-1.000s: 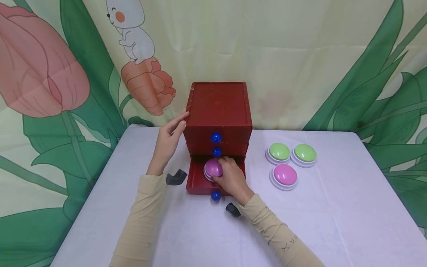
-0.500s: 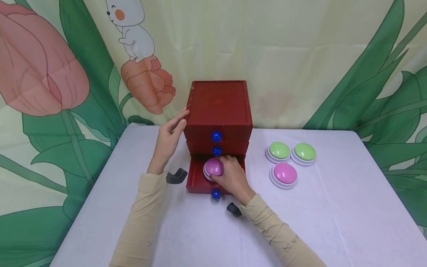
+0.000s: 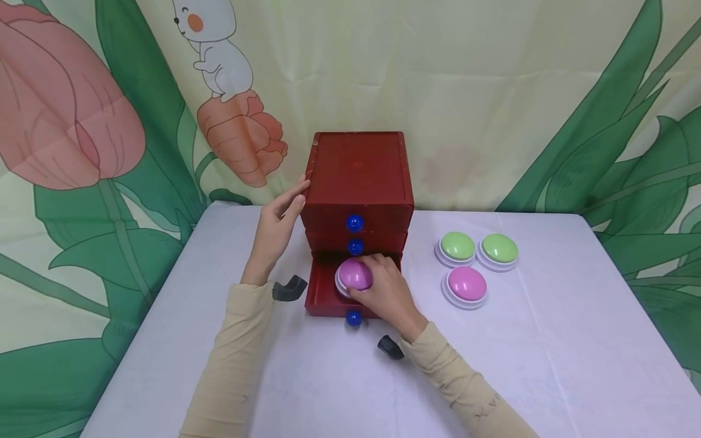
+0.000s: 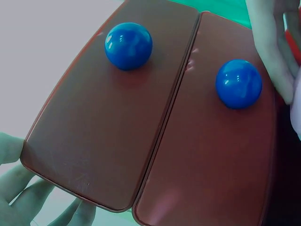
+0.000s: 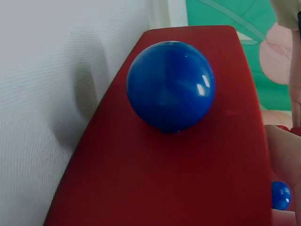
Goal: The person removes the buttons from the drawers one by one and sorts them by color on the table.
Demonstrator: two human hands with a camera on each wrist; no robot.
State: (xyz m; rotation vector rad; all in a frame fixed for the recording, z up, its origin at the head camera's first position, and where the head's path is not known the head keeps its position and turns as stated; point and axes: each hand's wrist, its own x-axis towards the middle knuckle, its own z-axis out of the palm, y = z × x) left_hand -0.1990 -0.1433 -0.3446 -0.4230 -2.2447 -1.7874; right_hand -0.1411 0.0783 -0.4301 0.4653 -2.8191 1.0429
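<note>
A small red drawer cabinet (image 3: 358, 170) stands at the back of the table, with its bottom drawer (image 3: 320, 304) pulled out. In that drawer, a purple dome push button (image 3: 355, 274) with a white base is gripped from the right by my right hand (image 3: 386, 289), thumb at the front and fingers behind. My left hand (image 3: 274, 231) rests with extended fingers against the cabinet's left side. In the left wrist view its fingers (image 4: 28, 197) lie along the edge of the upper drawer front. The right wrist view shows the bottom drawer's blue knob (image 5: 171, 87) up close.
Right of the cabinet, two green dome buttons (image 3: 458, 246) (image 3: 499, 249) and a pink one (image 3: 467, 286) sit on the white-covered table (image 3: 547, 353). The two upper drawers, with blue knobs (image 3: 355, 223), are closed. A printed cloth (image 3: 449, 91) hangs behind.
My right hand and the purple dome button have shifted slightly to the right within the drawer. The left hand stays against the cabinet.
</note>
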